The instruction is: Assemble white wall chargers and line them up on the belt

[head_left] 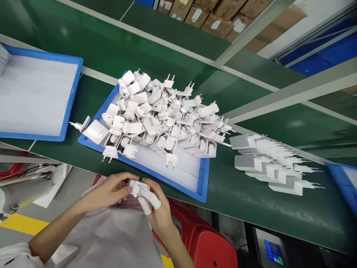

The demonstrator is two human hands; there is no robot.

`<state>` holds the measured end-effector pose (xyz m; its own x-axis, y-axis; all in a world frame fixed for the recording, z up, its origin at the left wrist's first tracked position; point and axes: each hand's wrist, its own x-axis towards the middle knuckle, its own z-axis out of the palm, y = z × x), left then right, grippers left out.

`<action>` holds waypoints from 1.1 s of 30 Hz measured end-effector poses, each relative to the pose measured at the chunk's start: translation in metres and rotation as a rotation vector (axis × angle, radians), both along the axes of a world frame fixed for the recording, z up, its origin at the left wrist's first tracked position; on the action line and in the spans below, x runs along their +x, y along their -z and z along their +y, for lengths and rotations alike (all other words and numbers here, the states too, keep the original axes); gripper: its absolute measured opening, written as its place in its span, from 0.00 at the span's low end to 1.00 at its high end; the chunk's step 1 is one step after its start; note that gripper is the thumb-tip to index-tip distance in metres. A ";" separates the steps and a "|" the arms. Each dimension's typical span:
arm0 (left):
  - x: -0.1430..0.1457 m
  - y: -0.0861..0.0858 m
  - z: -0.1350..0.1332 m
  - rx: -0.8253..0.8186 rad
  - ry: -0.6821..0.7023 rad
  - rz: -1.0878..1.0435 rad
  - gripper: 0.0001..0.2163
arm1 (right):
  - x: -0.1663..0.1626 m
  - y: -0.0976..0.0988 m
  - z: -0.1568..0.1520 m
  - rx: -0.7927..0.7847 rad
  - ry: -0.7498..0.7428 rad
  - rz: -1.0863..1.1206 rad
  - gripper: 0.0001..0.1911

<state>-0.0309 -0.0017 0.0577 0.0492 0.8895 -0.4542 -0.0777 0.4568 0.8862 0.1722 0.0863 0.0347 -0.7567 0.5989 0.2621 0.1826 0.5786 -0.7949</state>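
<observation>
My left hand point(114, 191) and my right hand point(160, 208) meet at the front edge of the table. Between them is a white plug charger point(135, 188), pinched by the fingers of both hands; its far side is hidden by the fingers. White finger cots point(152, 198) cover some fingertips of my right hand. Just beyond, a blue-rimmed tray point(178, 190) carries a heap of white plug chargers point(156, 108). Many in the heap have open housings with their pronged caps hanging off, and inner parts show in the front ones.
On the right, closed-looking white chargers point(267, 163) stand in rows on the green table point(251, 212). Another blue-rimmed tray point(65, 123) lies at left, and part of one point(344, 186) shows at far right. A red stool point(212, 242) is below; cardboard boxes point(206, 16) sit behind.
</observation>
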 end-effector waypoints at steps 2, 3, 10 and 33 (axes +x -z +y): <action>0.006 0.001 0.000 -0.063 -0.046 -0.079 0.18 | 0.001 -0.004 -0.002 -0.200 0.005 0.008 0.15; 0.009 0.001 0.000 -0.078 -0.068 -0.100 0.18 | 0.001 -0.006 -0.002 -0.338 0.015 -0.001 0.14; 0.006 -0.005 0.006 -0.056 -0.096 -0.188 0.16 | -0.005 -0.009 0.009 -1.228 0.144 0.044 0.22; 0.005 0.002 0.005 -0.086 -0.102 -0.250 0.13 | -0.014 -0.025 0.006 -1.173 0.259 -0.076 0.18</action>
